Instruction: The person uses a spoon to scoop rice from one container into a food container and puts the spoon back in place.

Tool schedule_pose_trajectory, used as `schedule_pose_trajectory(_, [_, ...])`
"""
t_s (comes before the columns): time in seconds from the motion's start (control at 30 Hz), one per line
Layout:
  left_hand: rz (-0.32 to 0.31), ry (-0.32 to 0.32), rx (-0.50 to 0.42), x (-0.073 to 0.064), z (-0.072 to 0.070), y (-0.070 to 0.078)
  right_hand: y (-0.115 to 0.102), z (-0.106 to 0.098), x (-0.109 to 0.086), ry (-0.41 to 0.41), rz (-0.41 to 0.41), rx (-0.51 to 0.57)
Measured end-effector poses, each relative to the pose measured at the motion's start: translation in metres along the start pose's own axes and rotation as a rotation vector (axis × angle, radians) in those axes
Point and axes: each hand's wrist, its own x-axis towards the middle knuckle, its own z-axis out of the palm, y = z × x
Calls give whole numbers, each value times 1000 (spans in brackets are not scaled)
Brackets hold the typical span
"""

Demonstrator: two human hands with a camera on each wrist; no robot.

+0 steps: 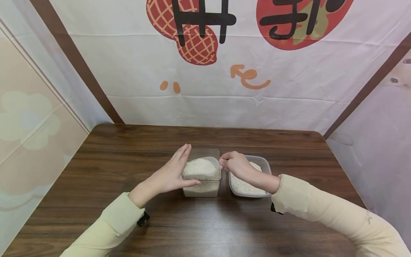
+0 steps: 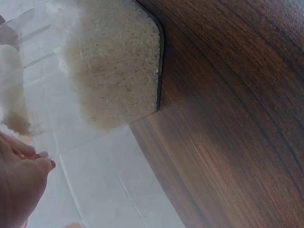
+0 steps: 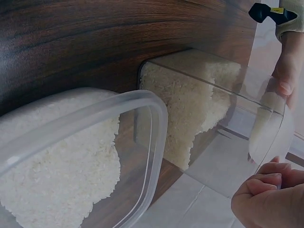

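Note:
My right hand [image 1: 239, 166] pinches the handle of a pale translucent scoop [image 1: 216, 167] heaped with white rice [image 1: 199, 166]. The scoop lies level within the mouth of a tall clear square container [image 1: 205, 184], above the rice inside it. My left hand [image 1: 173, 171] spans that container's left side near the top, gripping it with the thumb at the front and fingers at the back. In the right wrist view, loose rice [image 3: 190, 109] slopes in the lower part of the tall container. A shallow translucent tub [image 1: 269, 169] of rice stands to its right, beneath my right wrist.
Both containers stand on a dark wooden table [image 1: 205, 228] with rounded far corners. A printed white cloth [image 1: 135, 71] hangs behind the table, and pale cloth panels flank both sides. Small black devices [image 1: 143, 219] are worn at the cuffs.

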Motion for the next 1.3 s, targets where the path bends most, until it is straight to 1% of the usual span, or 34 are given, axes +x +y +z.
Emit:
schedule_pose_trajectory(0.13, [0,1,-1,0,0,0,1,-1,-1,2,6,34])
schedule_pose_trajectory(0.43, [-5,2,-9,2,1,0,4,-4,-3,9,14,63])
schedule_pose_trajectory(0.7, [-11,3,-6,2,0,0,5,-12,-6,19,9,83])
schedule_pose_trajectory(1.07, [-16,-2,1,2,0,0,7,-21,-13,43,4,62])
schedule_pose_trajectory(1.3, [-19,-6,-1,2,-1,1,10,-25,-16,43,3,78])
